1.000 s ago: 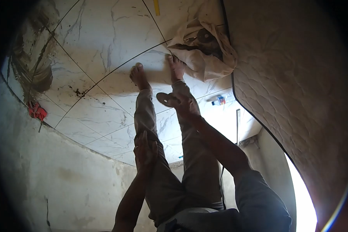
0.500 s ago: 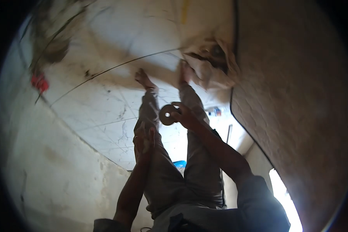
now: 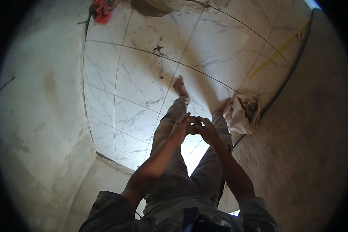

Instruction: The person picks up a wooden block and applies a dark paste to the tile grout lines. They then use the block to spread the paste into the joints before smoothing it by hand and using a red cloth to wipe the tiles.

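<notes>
Head view: two hands hold one disc, two feet beyond.

Disc partly hidden by hands, dark smear cut at top, items in bag seemingly indistinct

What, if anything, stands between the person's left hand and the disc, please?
Nothing visible does: the left hand appears to touch the disc on one side, with the right hand at its other side.

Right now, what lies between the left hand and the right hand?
The head view shows a dark disc between the left hand and the right hand, bridging the gap.
</notes>
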`<state>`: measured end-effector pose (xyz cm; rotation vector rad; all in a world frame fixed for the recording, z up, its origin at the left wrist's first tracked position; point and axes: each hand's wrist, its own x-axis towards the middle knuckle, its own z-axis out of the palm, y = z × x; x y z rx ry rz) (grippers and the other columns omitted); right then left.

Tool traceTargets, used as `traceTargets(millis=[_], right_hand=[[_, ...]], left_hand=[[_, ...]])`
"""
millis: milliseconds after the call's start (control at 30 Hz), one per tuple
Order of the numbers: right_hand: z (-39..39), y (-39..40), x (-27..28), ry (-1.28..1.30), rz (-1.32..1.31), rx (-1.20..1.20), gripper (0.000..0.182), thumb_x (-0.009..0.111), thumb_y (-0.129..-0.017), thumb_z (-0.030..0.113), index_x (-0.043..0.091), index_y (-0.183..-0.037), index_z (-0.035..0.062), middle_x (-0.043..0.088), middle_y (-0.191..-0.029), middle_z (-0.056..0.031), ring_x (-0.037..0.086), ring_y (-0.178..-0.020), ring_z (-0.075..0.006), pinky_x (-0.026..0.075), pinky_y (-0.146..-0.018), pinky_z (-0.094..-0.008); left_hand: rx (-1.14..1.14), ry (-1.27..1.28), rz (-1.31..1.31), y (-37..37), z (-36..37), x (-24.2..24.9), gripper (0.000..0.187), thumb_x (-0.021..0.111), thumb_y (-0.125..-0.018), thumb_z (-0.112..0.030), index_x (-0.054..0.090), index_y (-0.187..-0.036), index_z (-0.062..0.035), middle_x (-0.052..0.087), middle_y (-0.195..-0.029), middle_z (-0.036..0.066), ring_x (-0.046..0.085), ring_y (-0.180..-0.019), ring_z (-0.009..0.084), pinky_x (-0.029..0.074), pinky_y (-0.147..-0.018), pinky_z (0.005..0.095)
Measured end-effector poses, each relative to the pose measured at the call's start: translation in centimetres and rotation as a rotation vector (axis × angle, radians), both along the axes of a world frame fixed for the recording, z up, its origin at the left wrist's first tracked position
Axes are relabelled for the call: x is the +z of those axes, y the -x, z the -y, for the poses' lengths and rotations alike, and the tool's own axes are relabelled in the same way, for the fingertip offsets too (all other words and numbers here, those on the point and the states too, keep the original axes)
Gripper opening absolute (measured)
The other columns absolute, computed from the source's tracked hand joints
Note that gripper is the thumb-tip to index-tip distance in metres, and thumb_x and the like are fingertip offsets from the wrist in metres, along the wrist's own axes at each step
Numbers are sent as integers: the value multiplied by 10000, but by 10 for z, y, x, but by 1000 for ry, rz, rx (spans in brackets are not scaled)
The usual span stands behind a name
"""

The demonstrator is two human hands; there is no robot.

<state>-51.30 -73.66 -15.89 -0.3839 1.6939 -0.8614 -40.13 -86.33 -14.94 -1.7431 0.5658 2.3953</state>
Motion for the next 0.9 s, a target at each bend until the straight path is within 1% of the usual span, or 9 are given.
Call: traceTargets(millis=[133, 233, 400, 500, 633, 700, 733, 833, 900], right_hand=[[79, -3, 28, 226, -188, 459, 613, 658, -795, 276, 422, -1303, 26, 473, -1256, -237, 472, -1157, -413, 424, -946, -447], [112, -20, 18, 256, -282, 548, 679, 673, -764, 294, 391, -1321, 27, 451, -1282, -247, 444, -1192, -420, 411, -956, -467], [152, -34, 8, 224, -485, 643, 487, 564, -809, 107, 408, -1261, 11, 519, -1167, -177, 561, -963, -371, 477, -821, -451], [168, -18, 1, 263, -400, 710, 474, 557, -804, 95, 417, -1248, 5, 549, -1116, -177, 582, -926, -359, 491, -794, -433], [188, 23, -15, 302, -404, 709, 408, 541, -827, 89, 453, -1215, -3, 587, -1048, -177, 598, -903, -356, 503, -763, -419], [203, 49, -30, 418, -396, 517, 434, 561, -807, 81, 453, -1224, 27, 591, -964, -192, 598, -826, -378, 500, -728, -445], [214, 66, -34, 405, -370, 389, 278, 541, -874, 143, 569, -1122, 21, 616, -1030, -209, 599, -952, -361, 500, -791, -410], [250, 131, -59, 311, -516, 363, 285, 587, -811, 55, 574, -1089, -7, 624, -941, -202, 606, -886, -370, 495, -756, -415], [269, 178, -98, 372, -631, 287, 221, 542, -852, 93, 618, -1036, -2, 637, -930, -216, 613, -888, -363, 497, -775, -406]], left_hand=[[-44, 26, 113, -26, 62, -6, 486, 535, -891, -204, 403, -1330, -44, 503, -1227, 102, 511, -1115, 205, 442, -905, 337], [-78, 100, 194, -30, 95, -11, 434, 502, -891, -201, 438, -1286, -36, 551, -1158, 90, 529, -1081, 207, 424, -917, 336], [50, 9, 187, -22, 119, -3, 348, 538, -881, -273, 549, -1196, -124, 580, -1094, 48, 538, -997, 173, 410, -857, 359], [92, -71, 156, -27, 130, -3, 375, 545, -897, -365, 537, -1192, -134, 584, -1049, 34, 549, -931, 163, 430, -813, 341], [129, -139, -51, -6, 159, 5, 389, 473, -939, -417, 518, -1199, -131, 578, -1080, 33, 560, -958, 157, 435, -816, 329], [199, -85, 32, 15, 172, 8, 409, 489, -932, -404, 553, -1159, -70, 600, -1064, 51, 572, -920, 150, 449, -798, 308], [101, -15, 45, 24, 181, 11, 484, 473, -940, -418, 515, -1253, -50, 610, -1076, 64, 570, -968, 147, 448, -809, 303], [-107, 111, 127, 45, 204, 5, 487, 473, -938, -445, 536, -1232, -62, 606, -1052, 57, 568, -958, 142, 445, -805, 295], [-60, 98, 133, 64, 212, 2, 466, 495, -934, -439, 548, -1226, -80, 604, -1026, 44, 566, -940, 130, 440, -812, 285]])
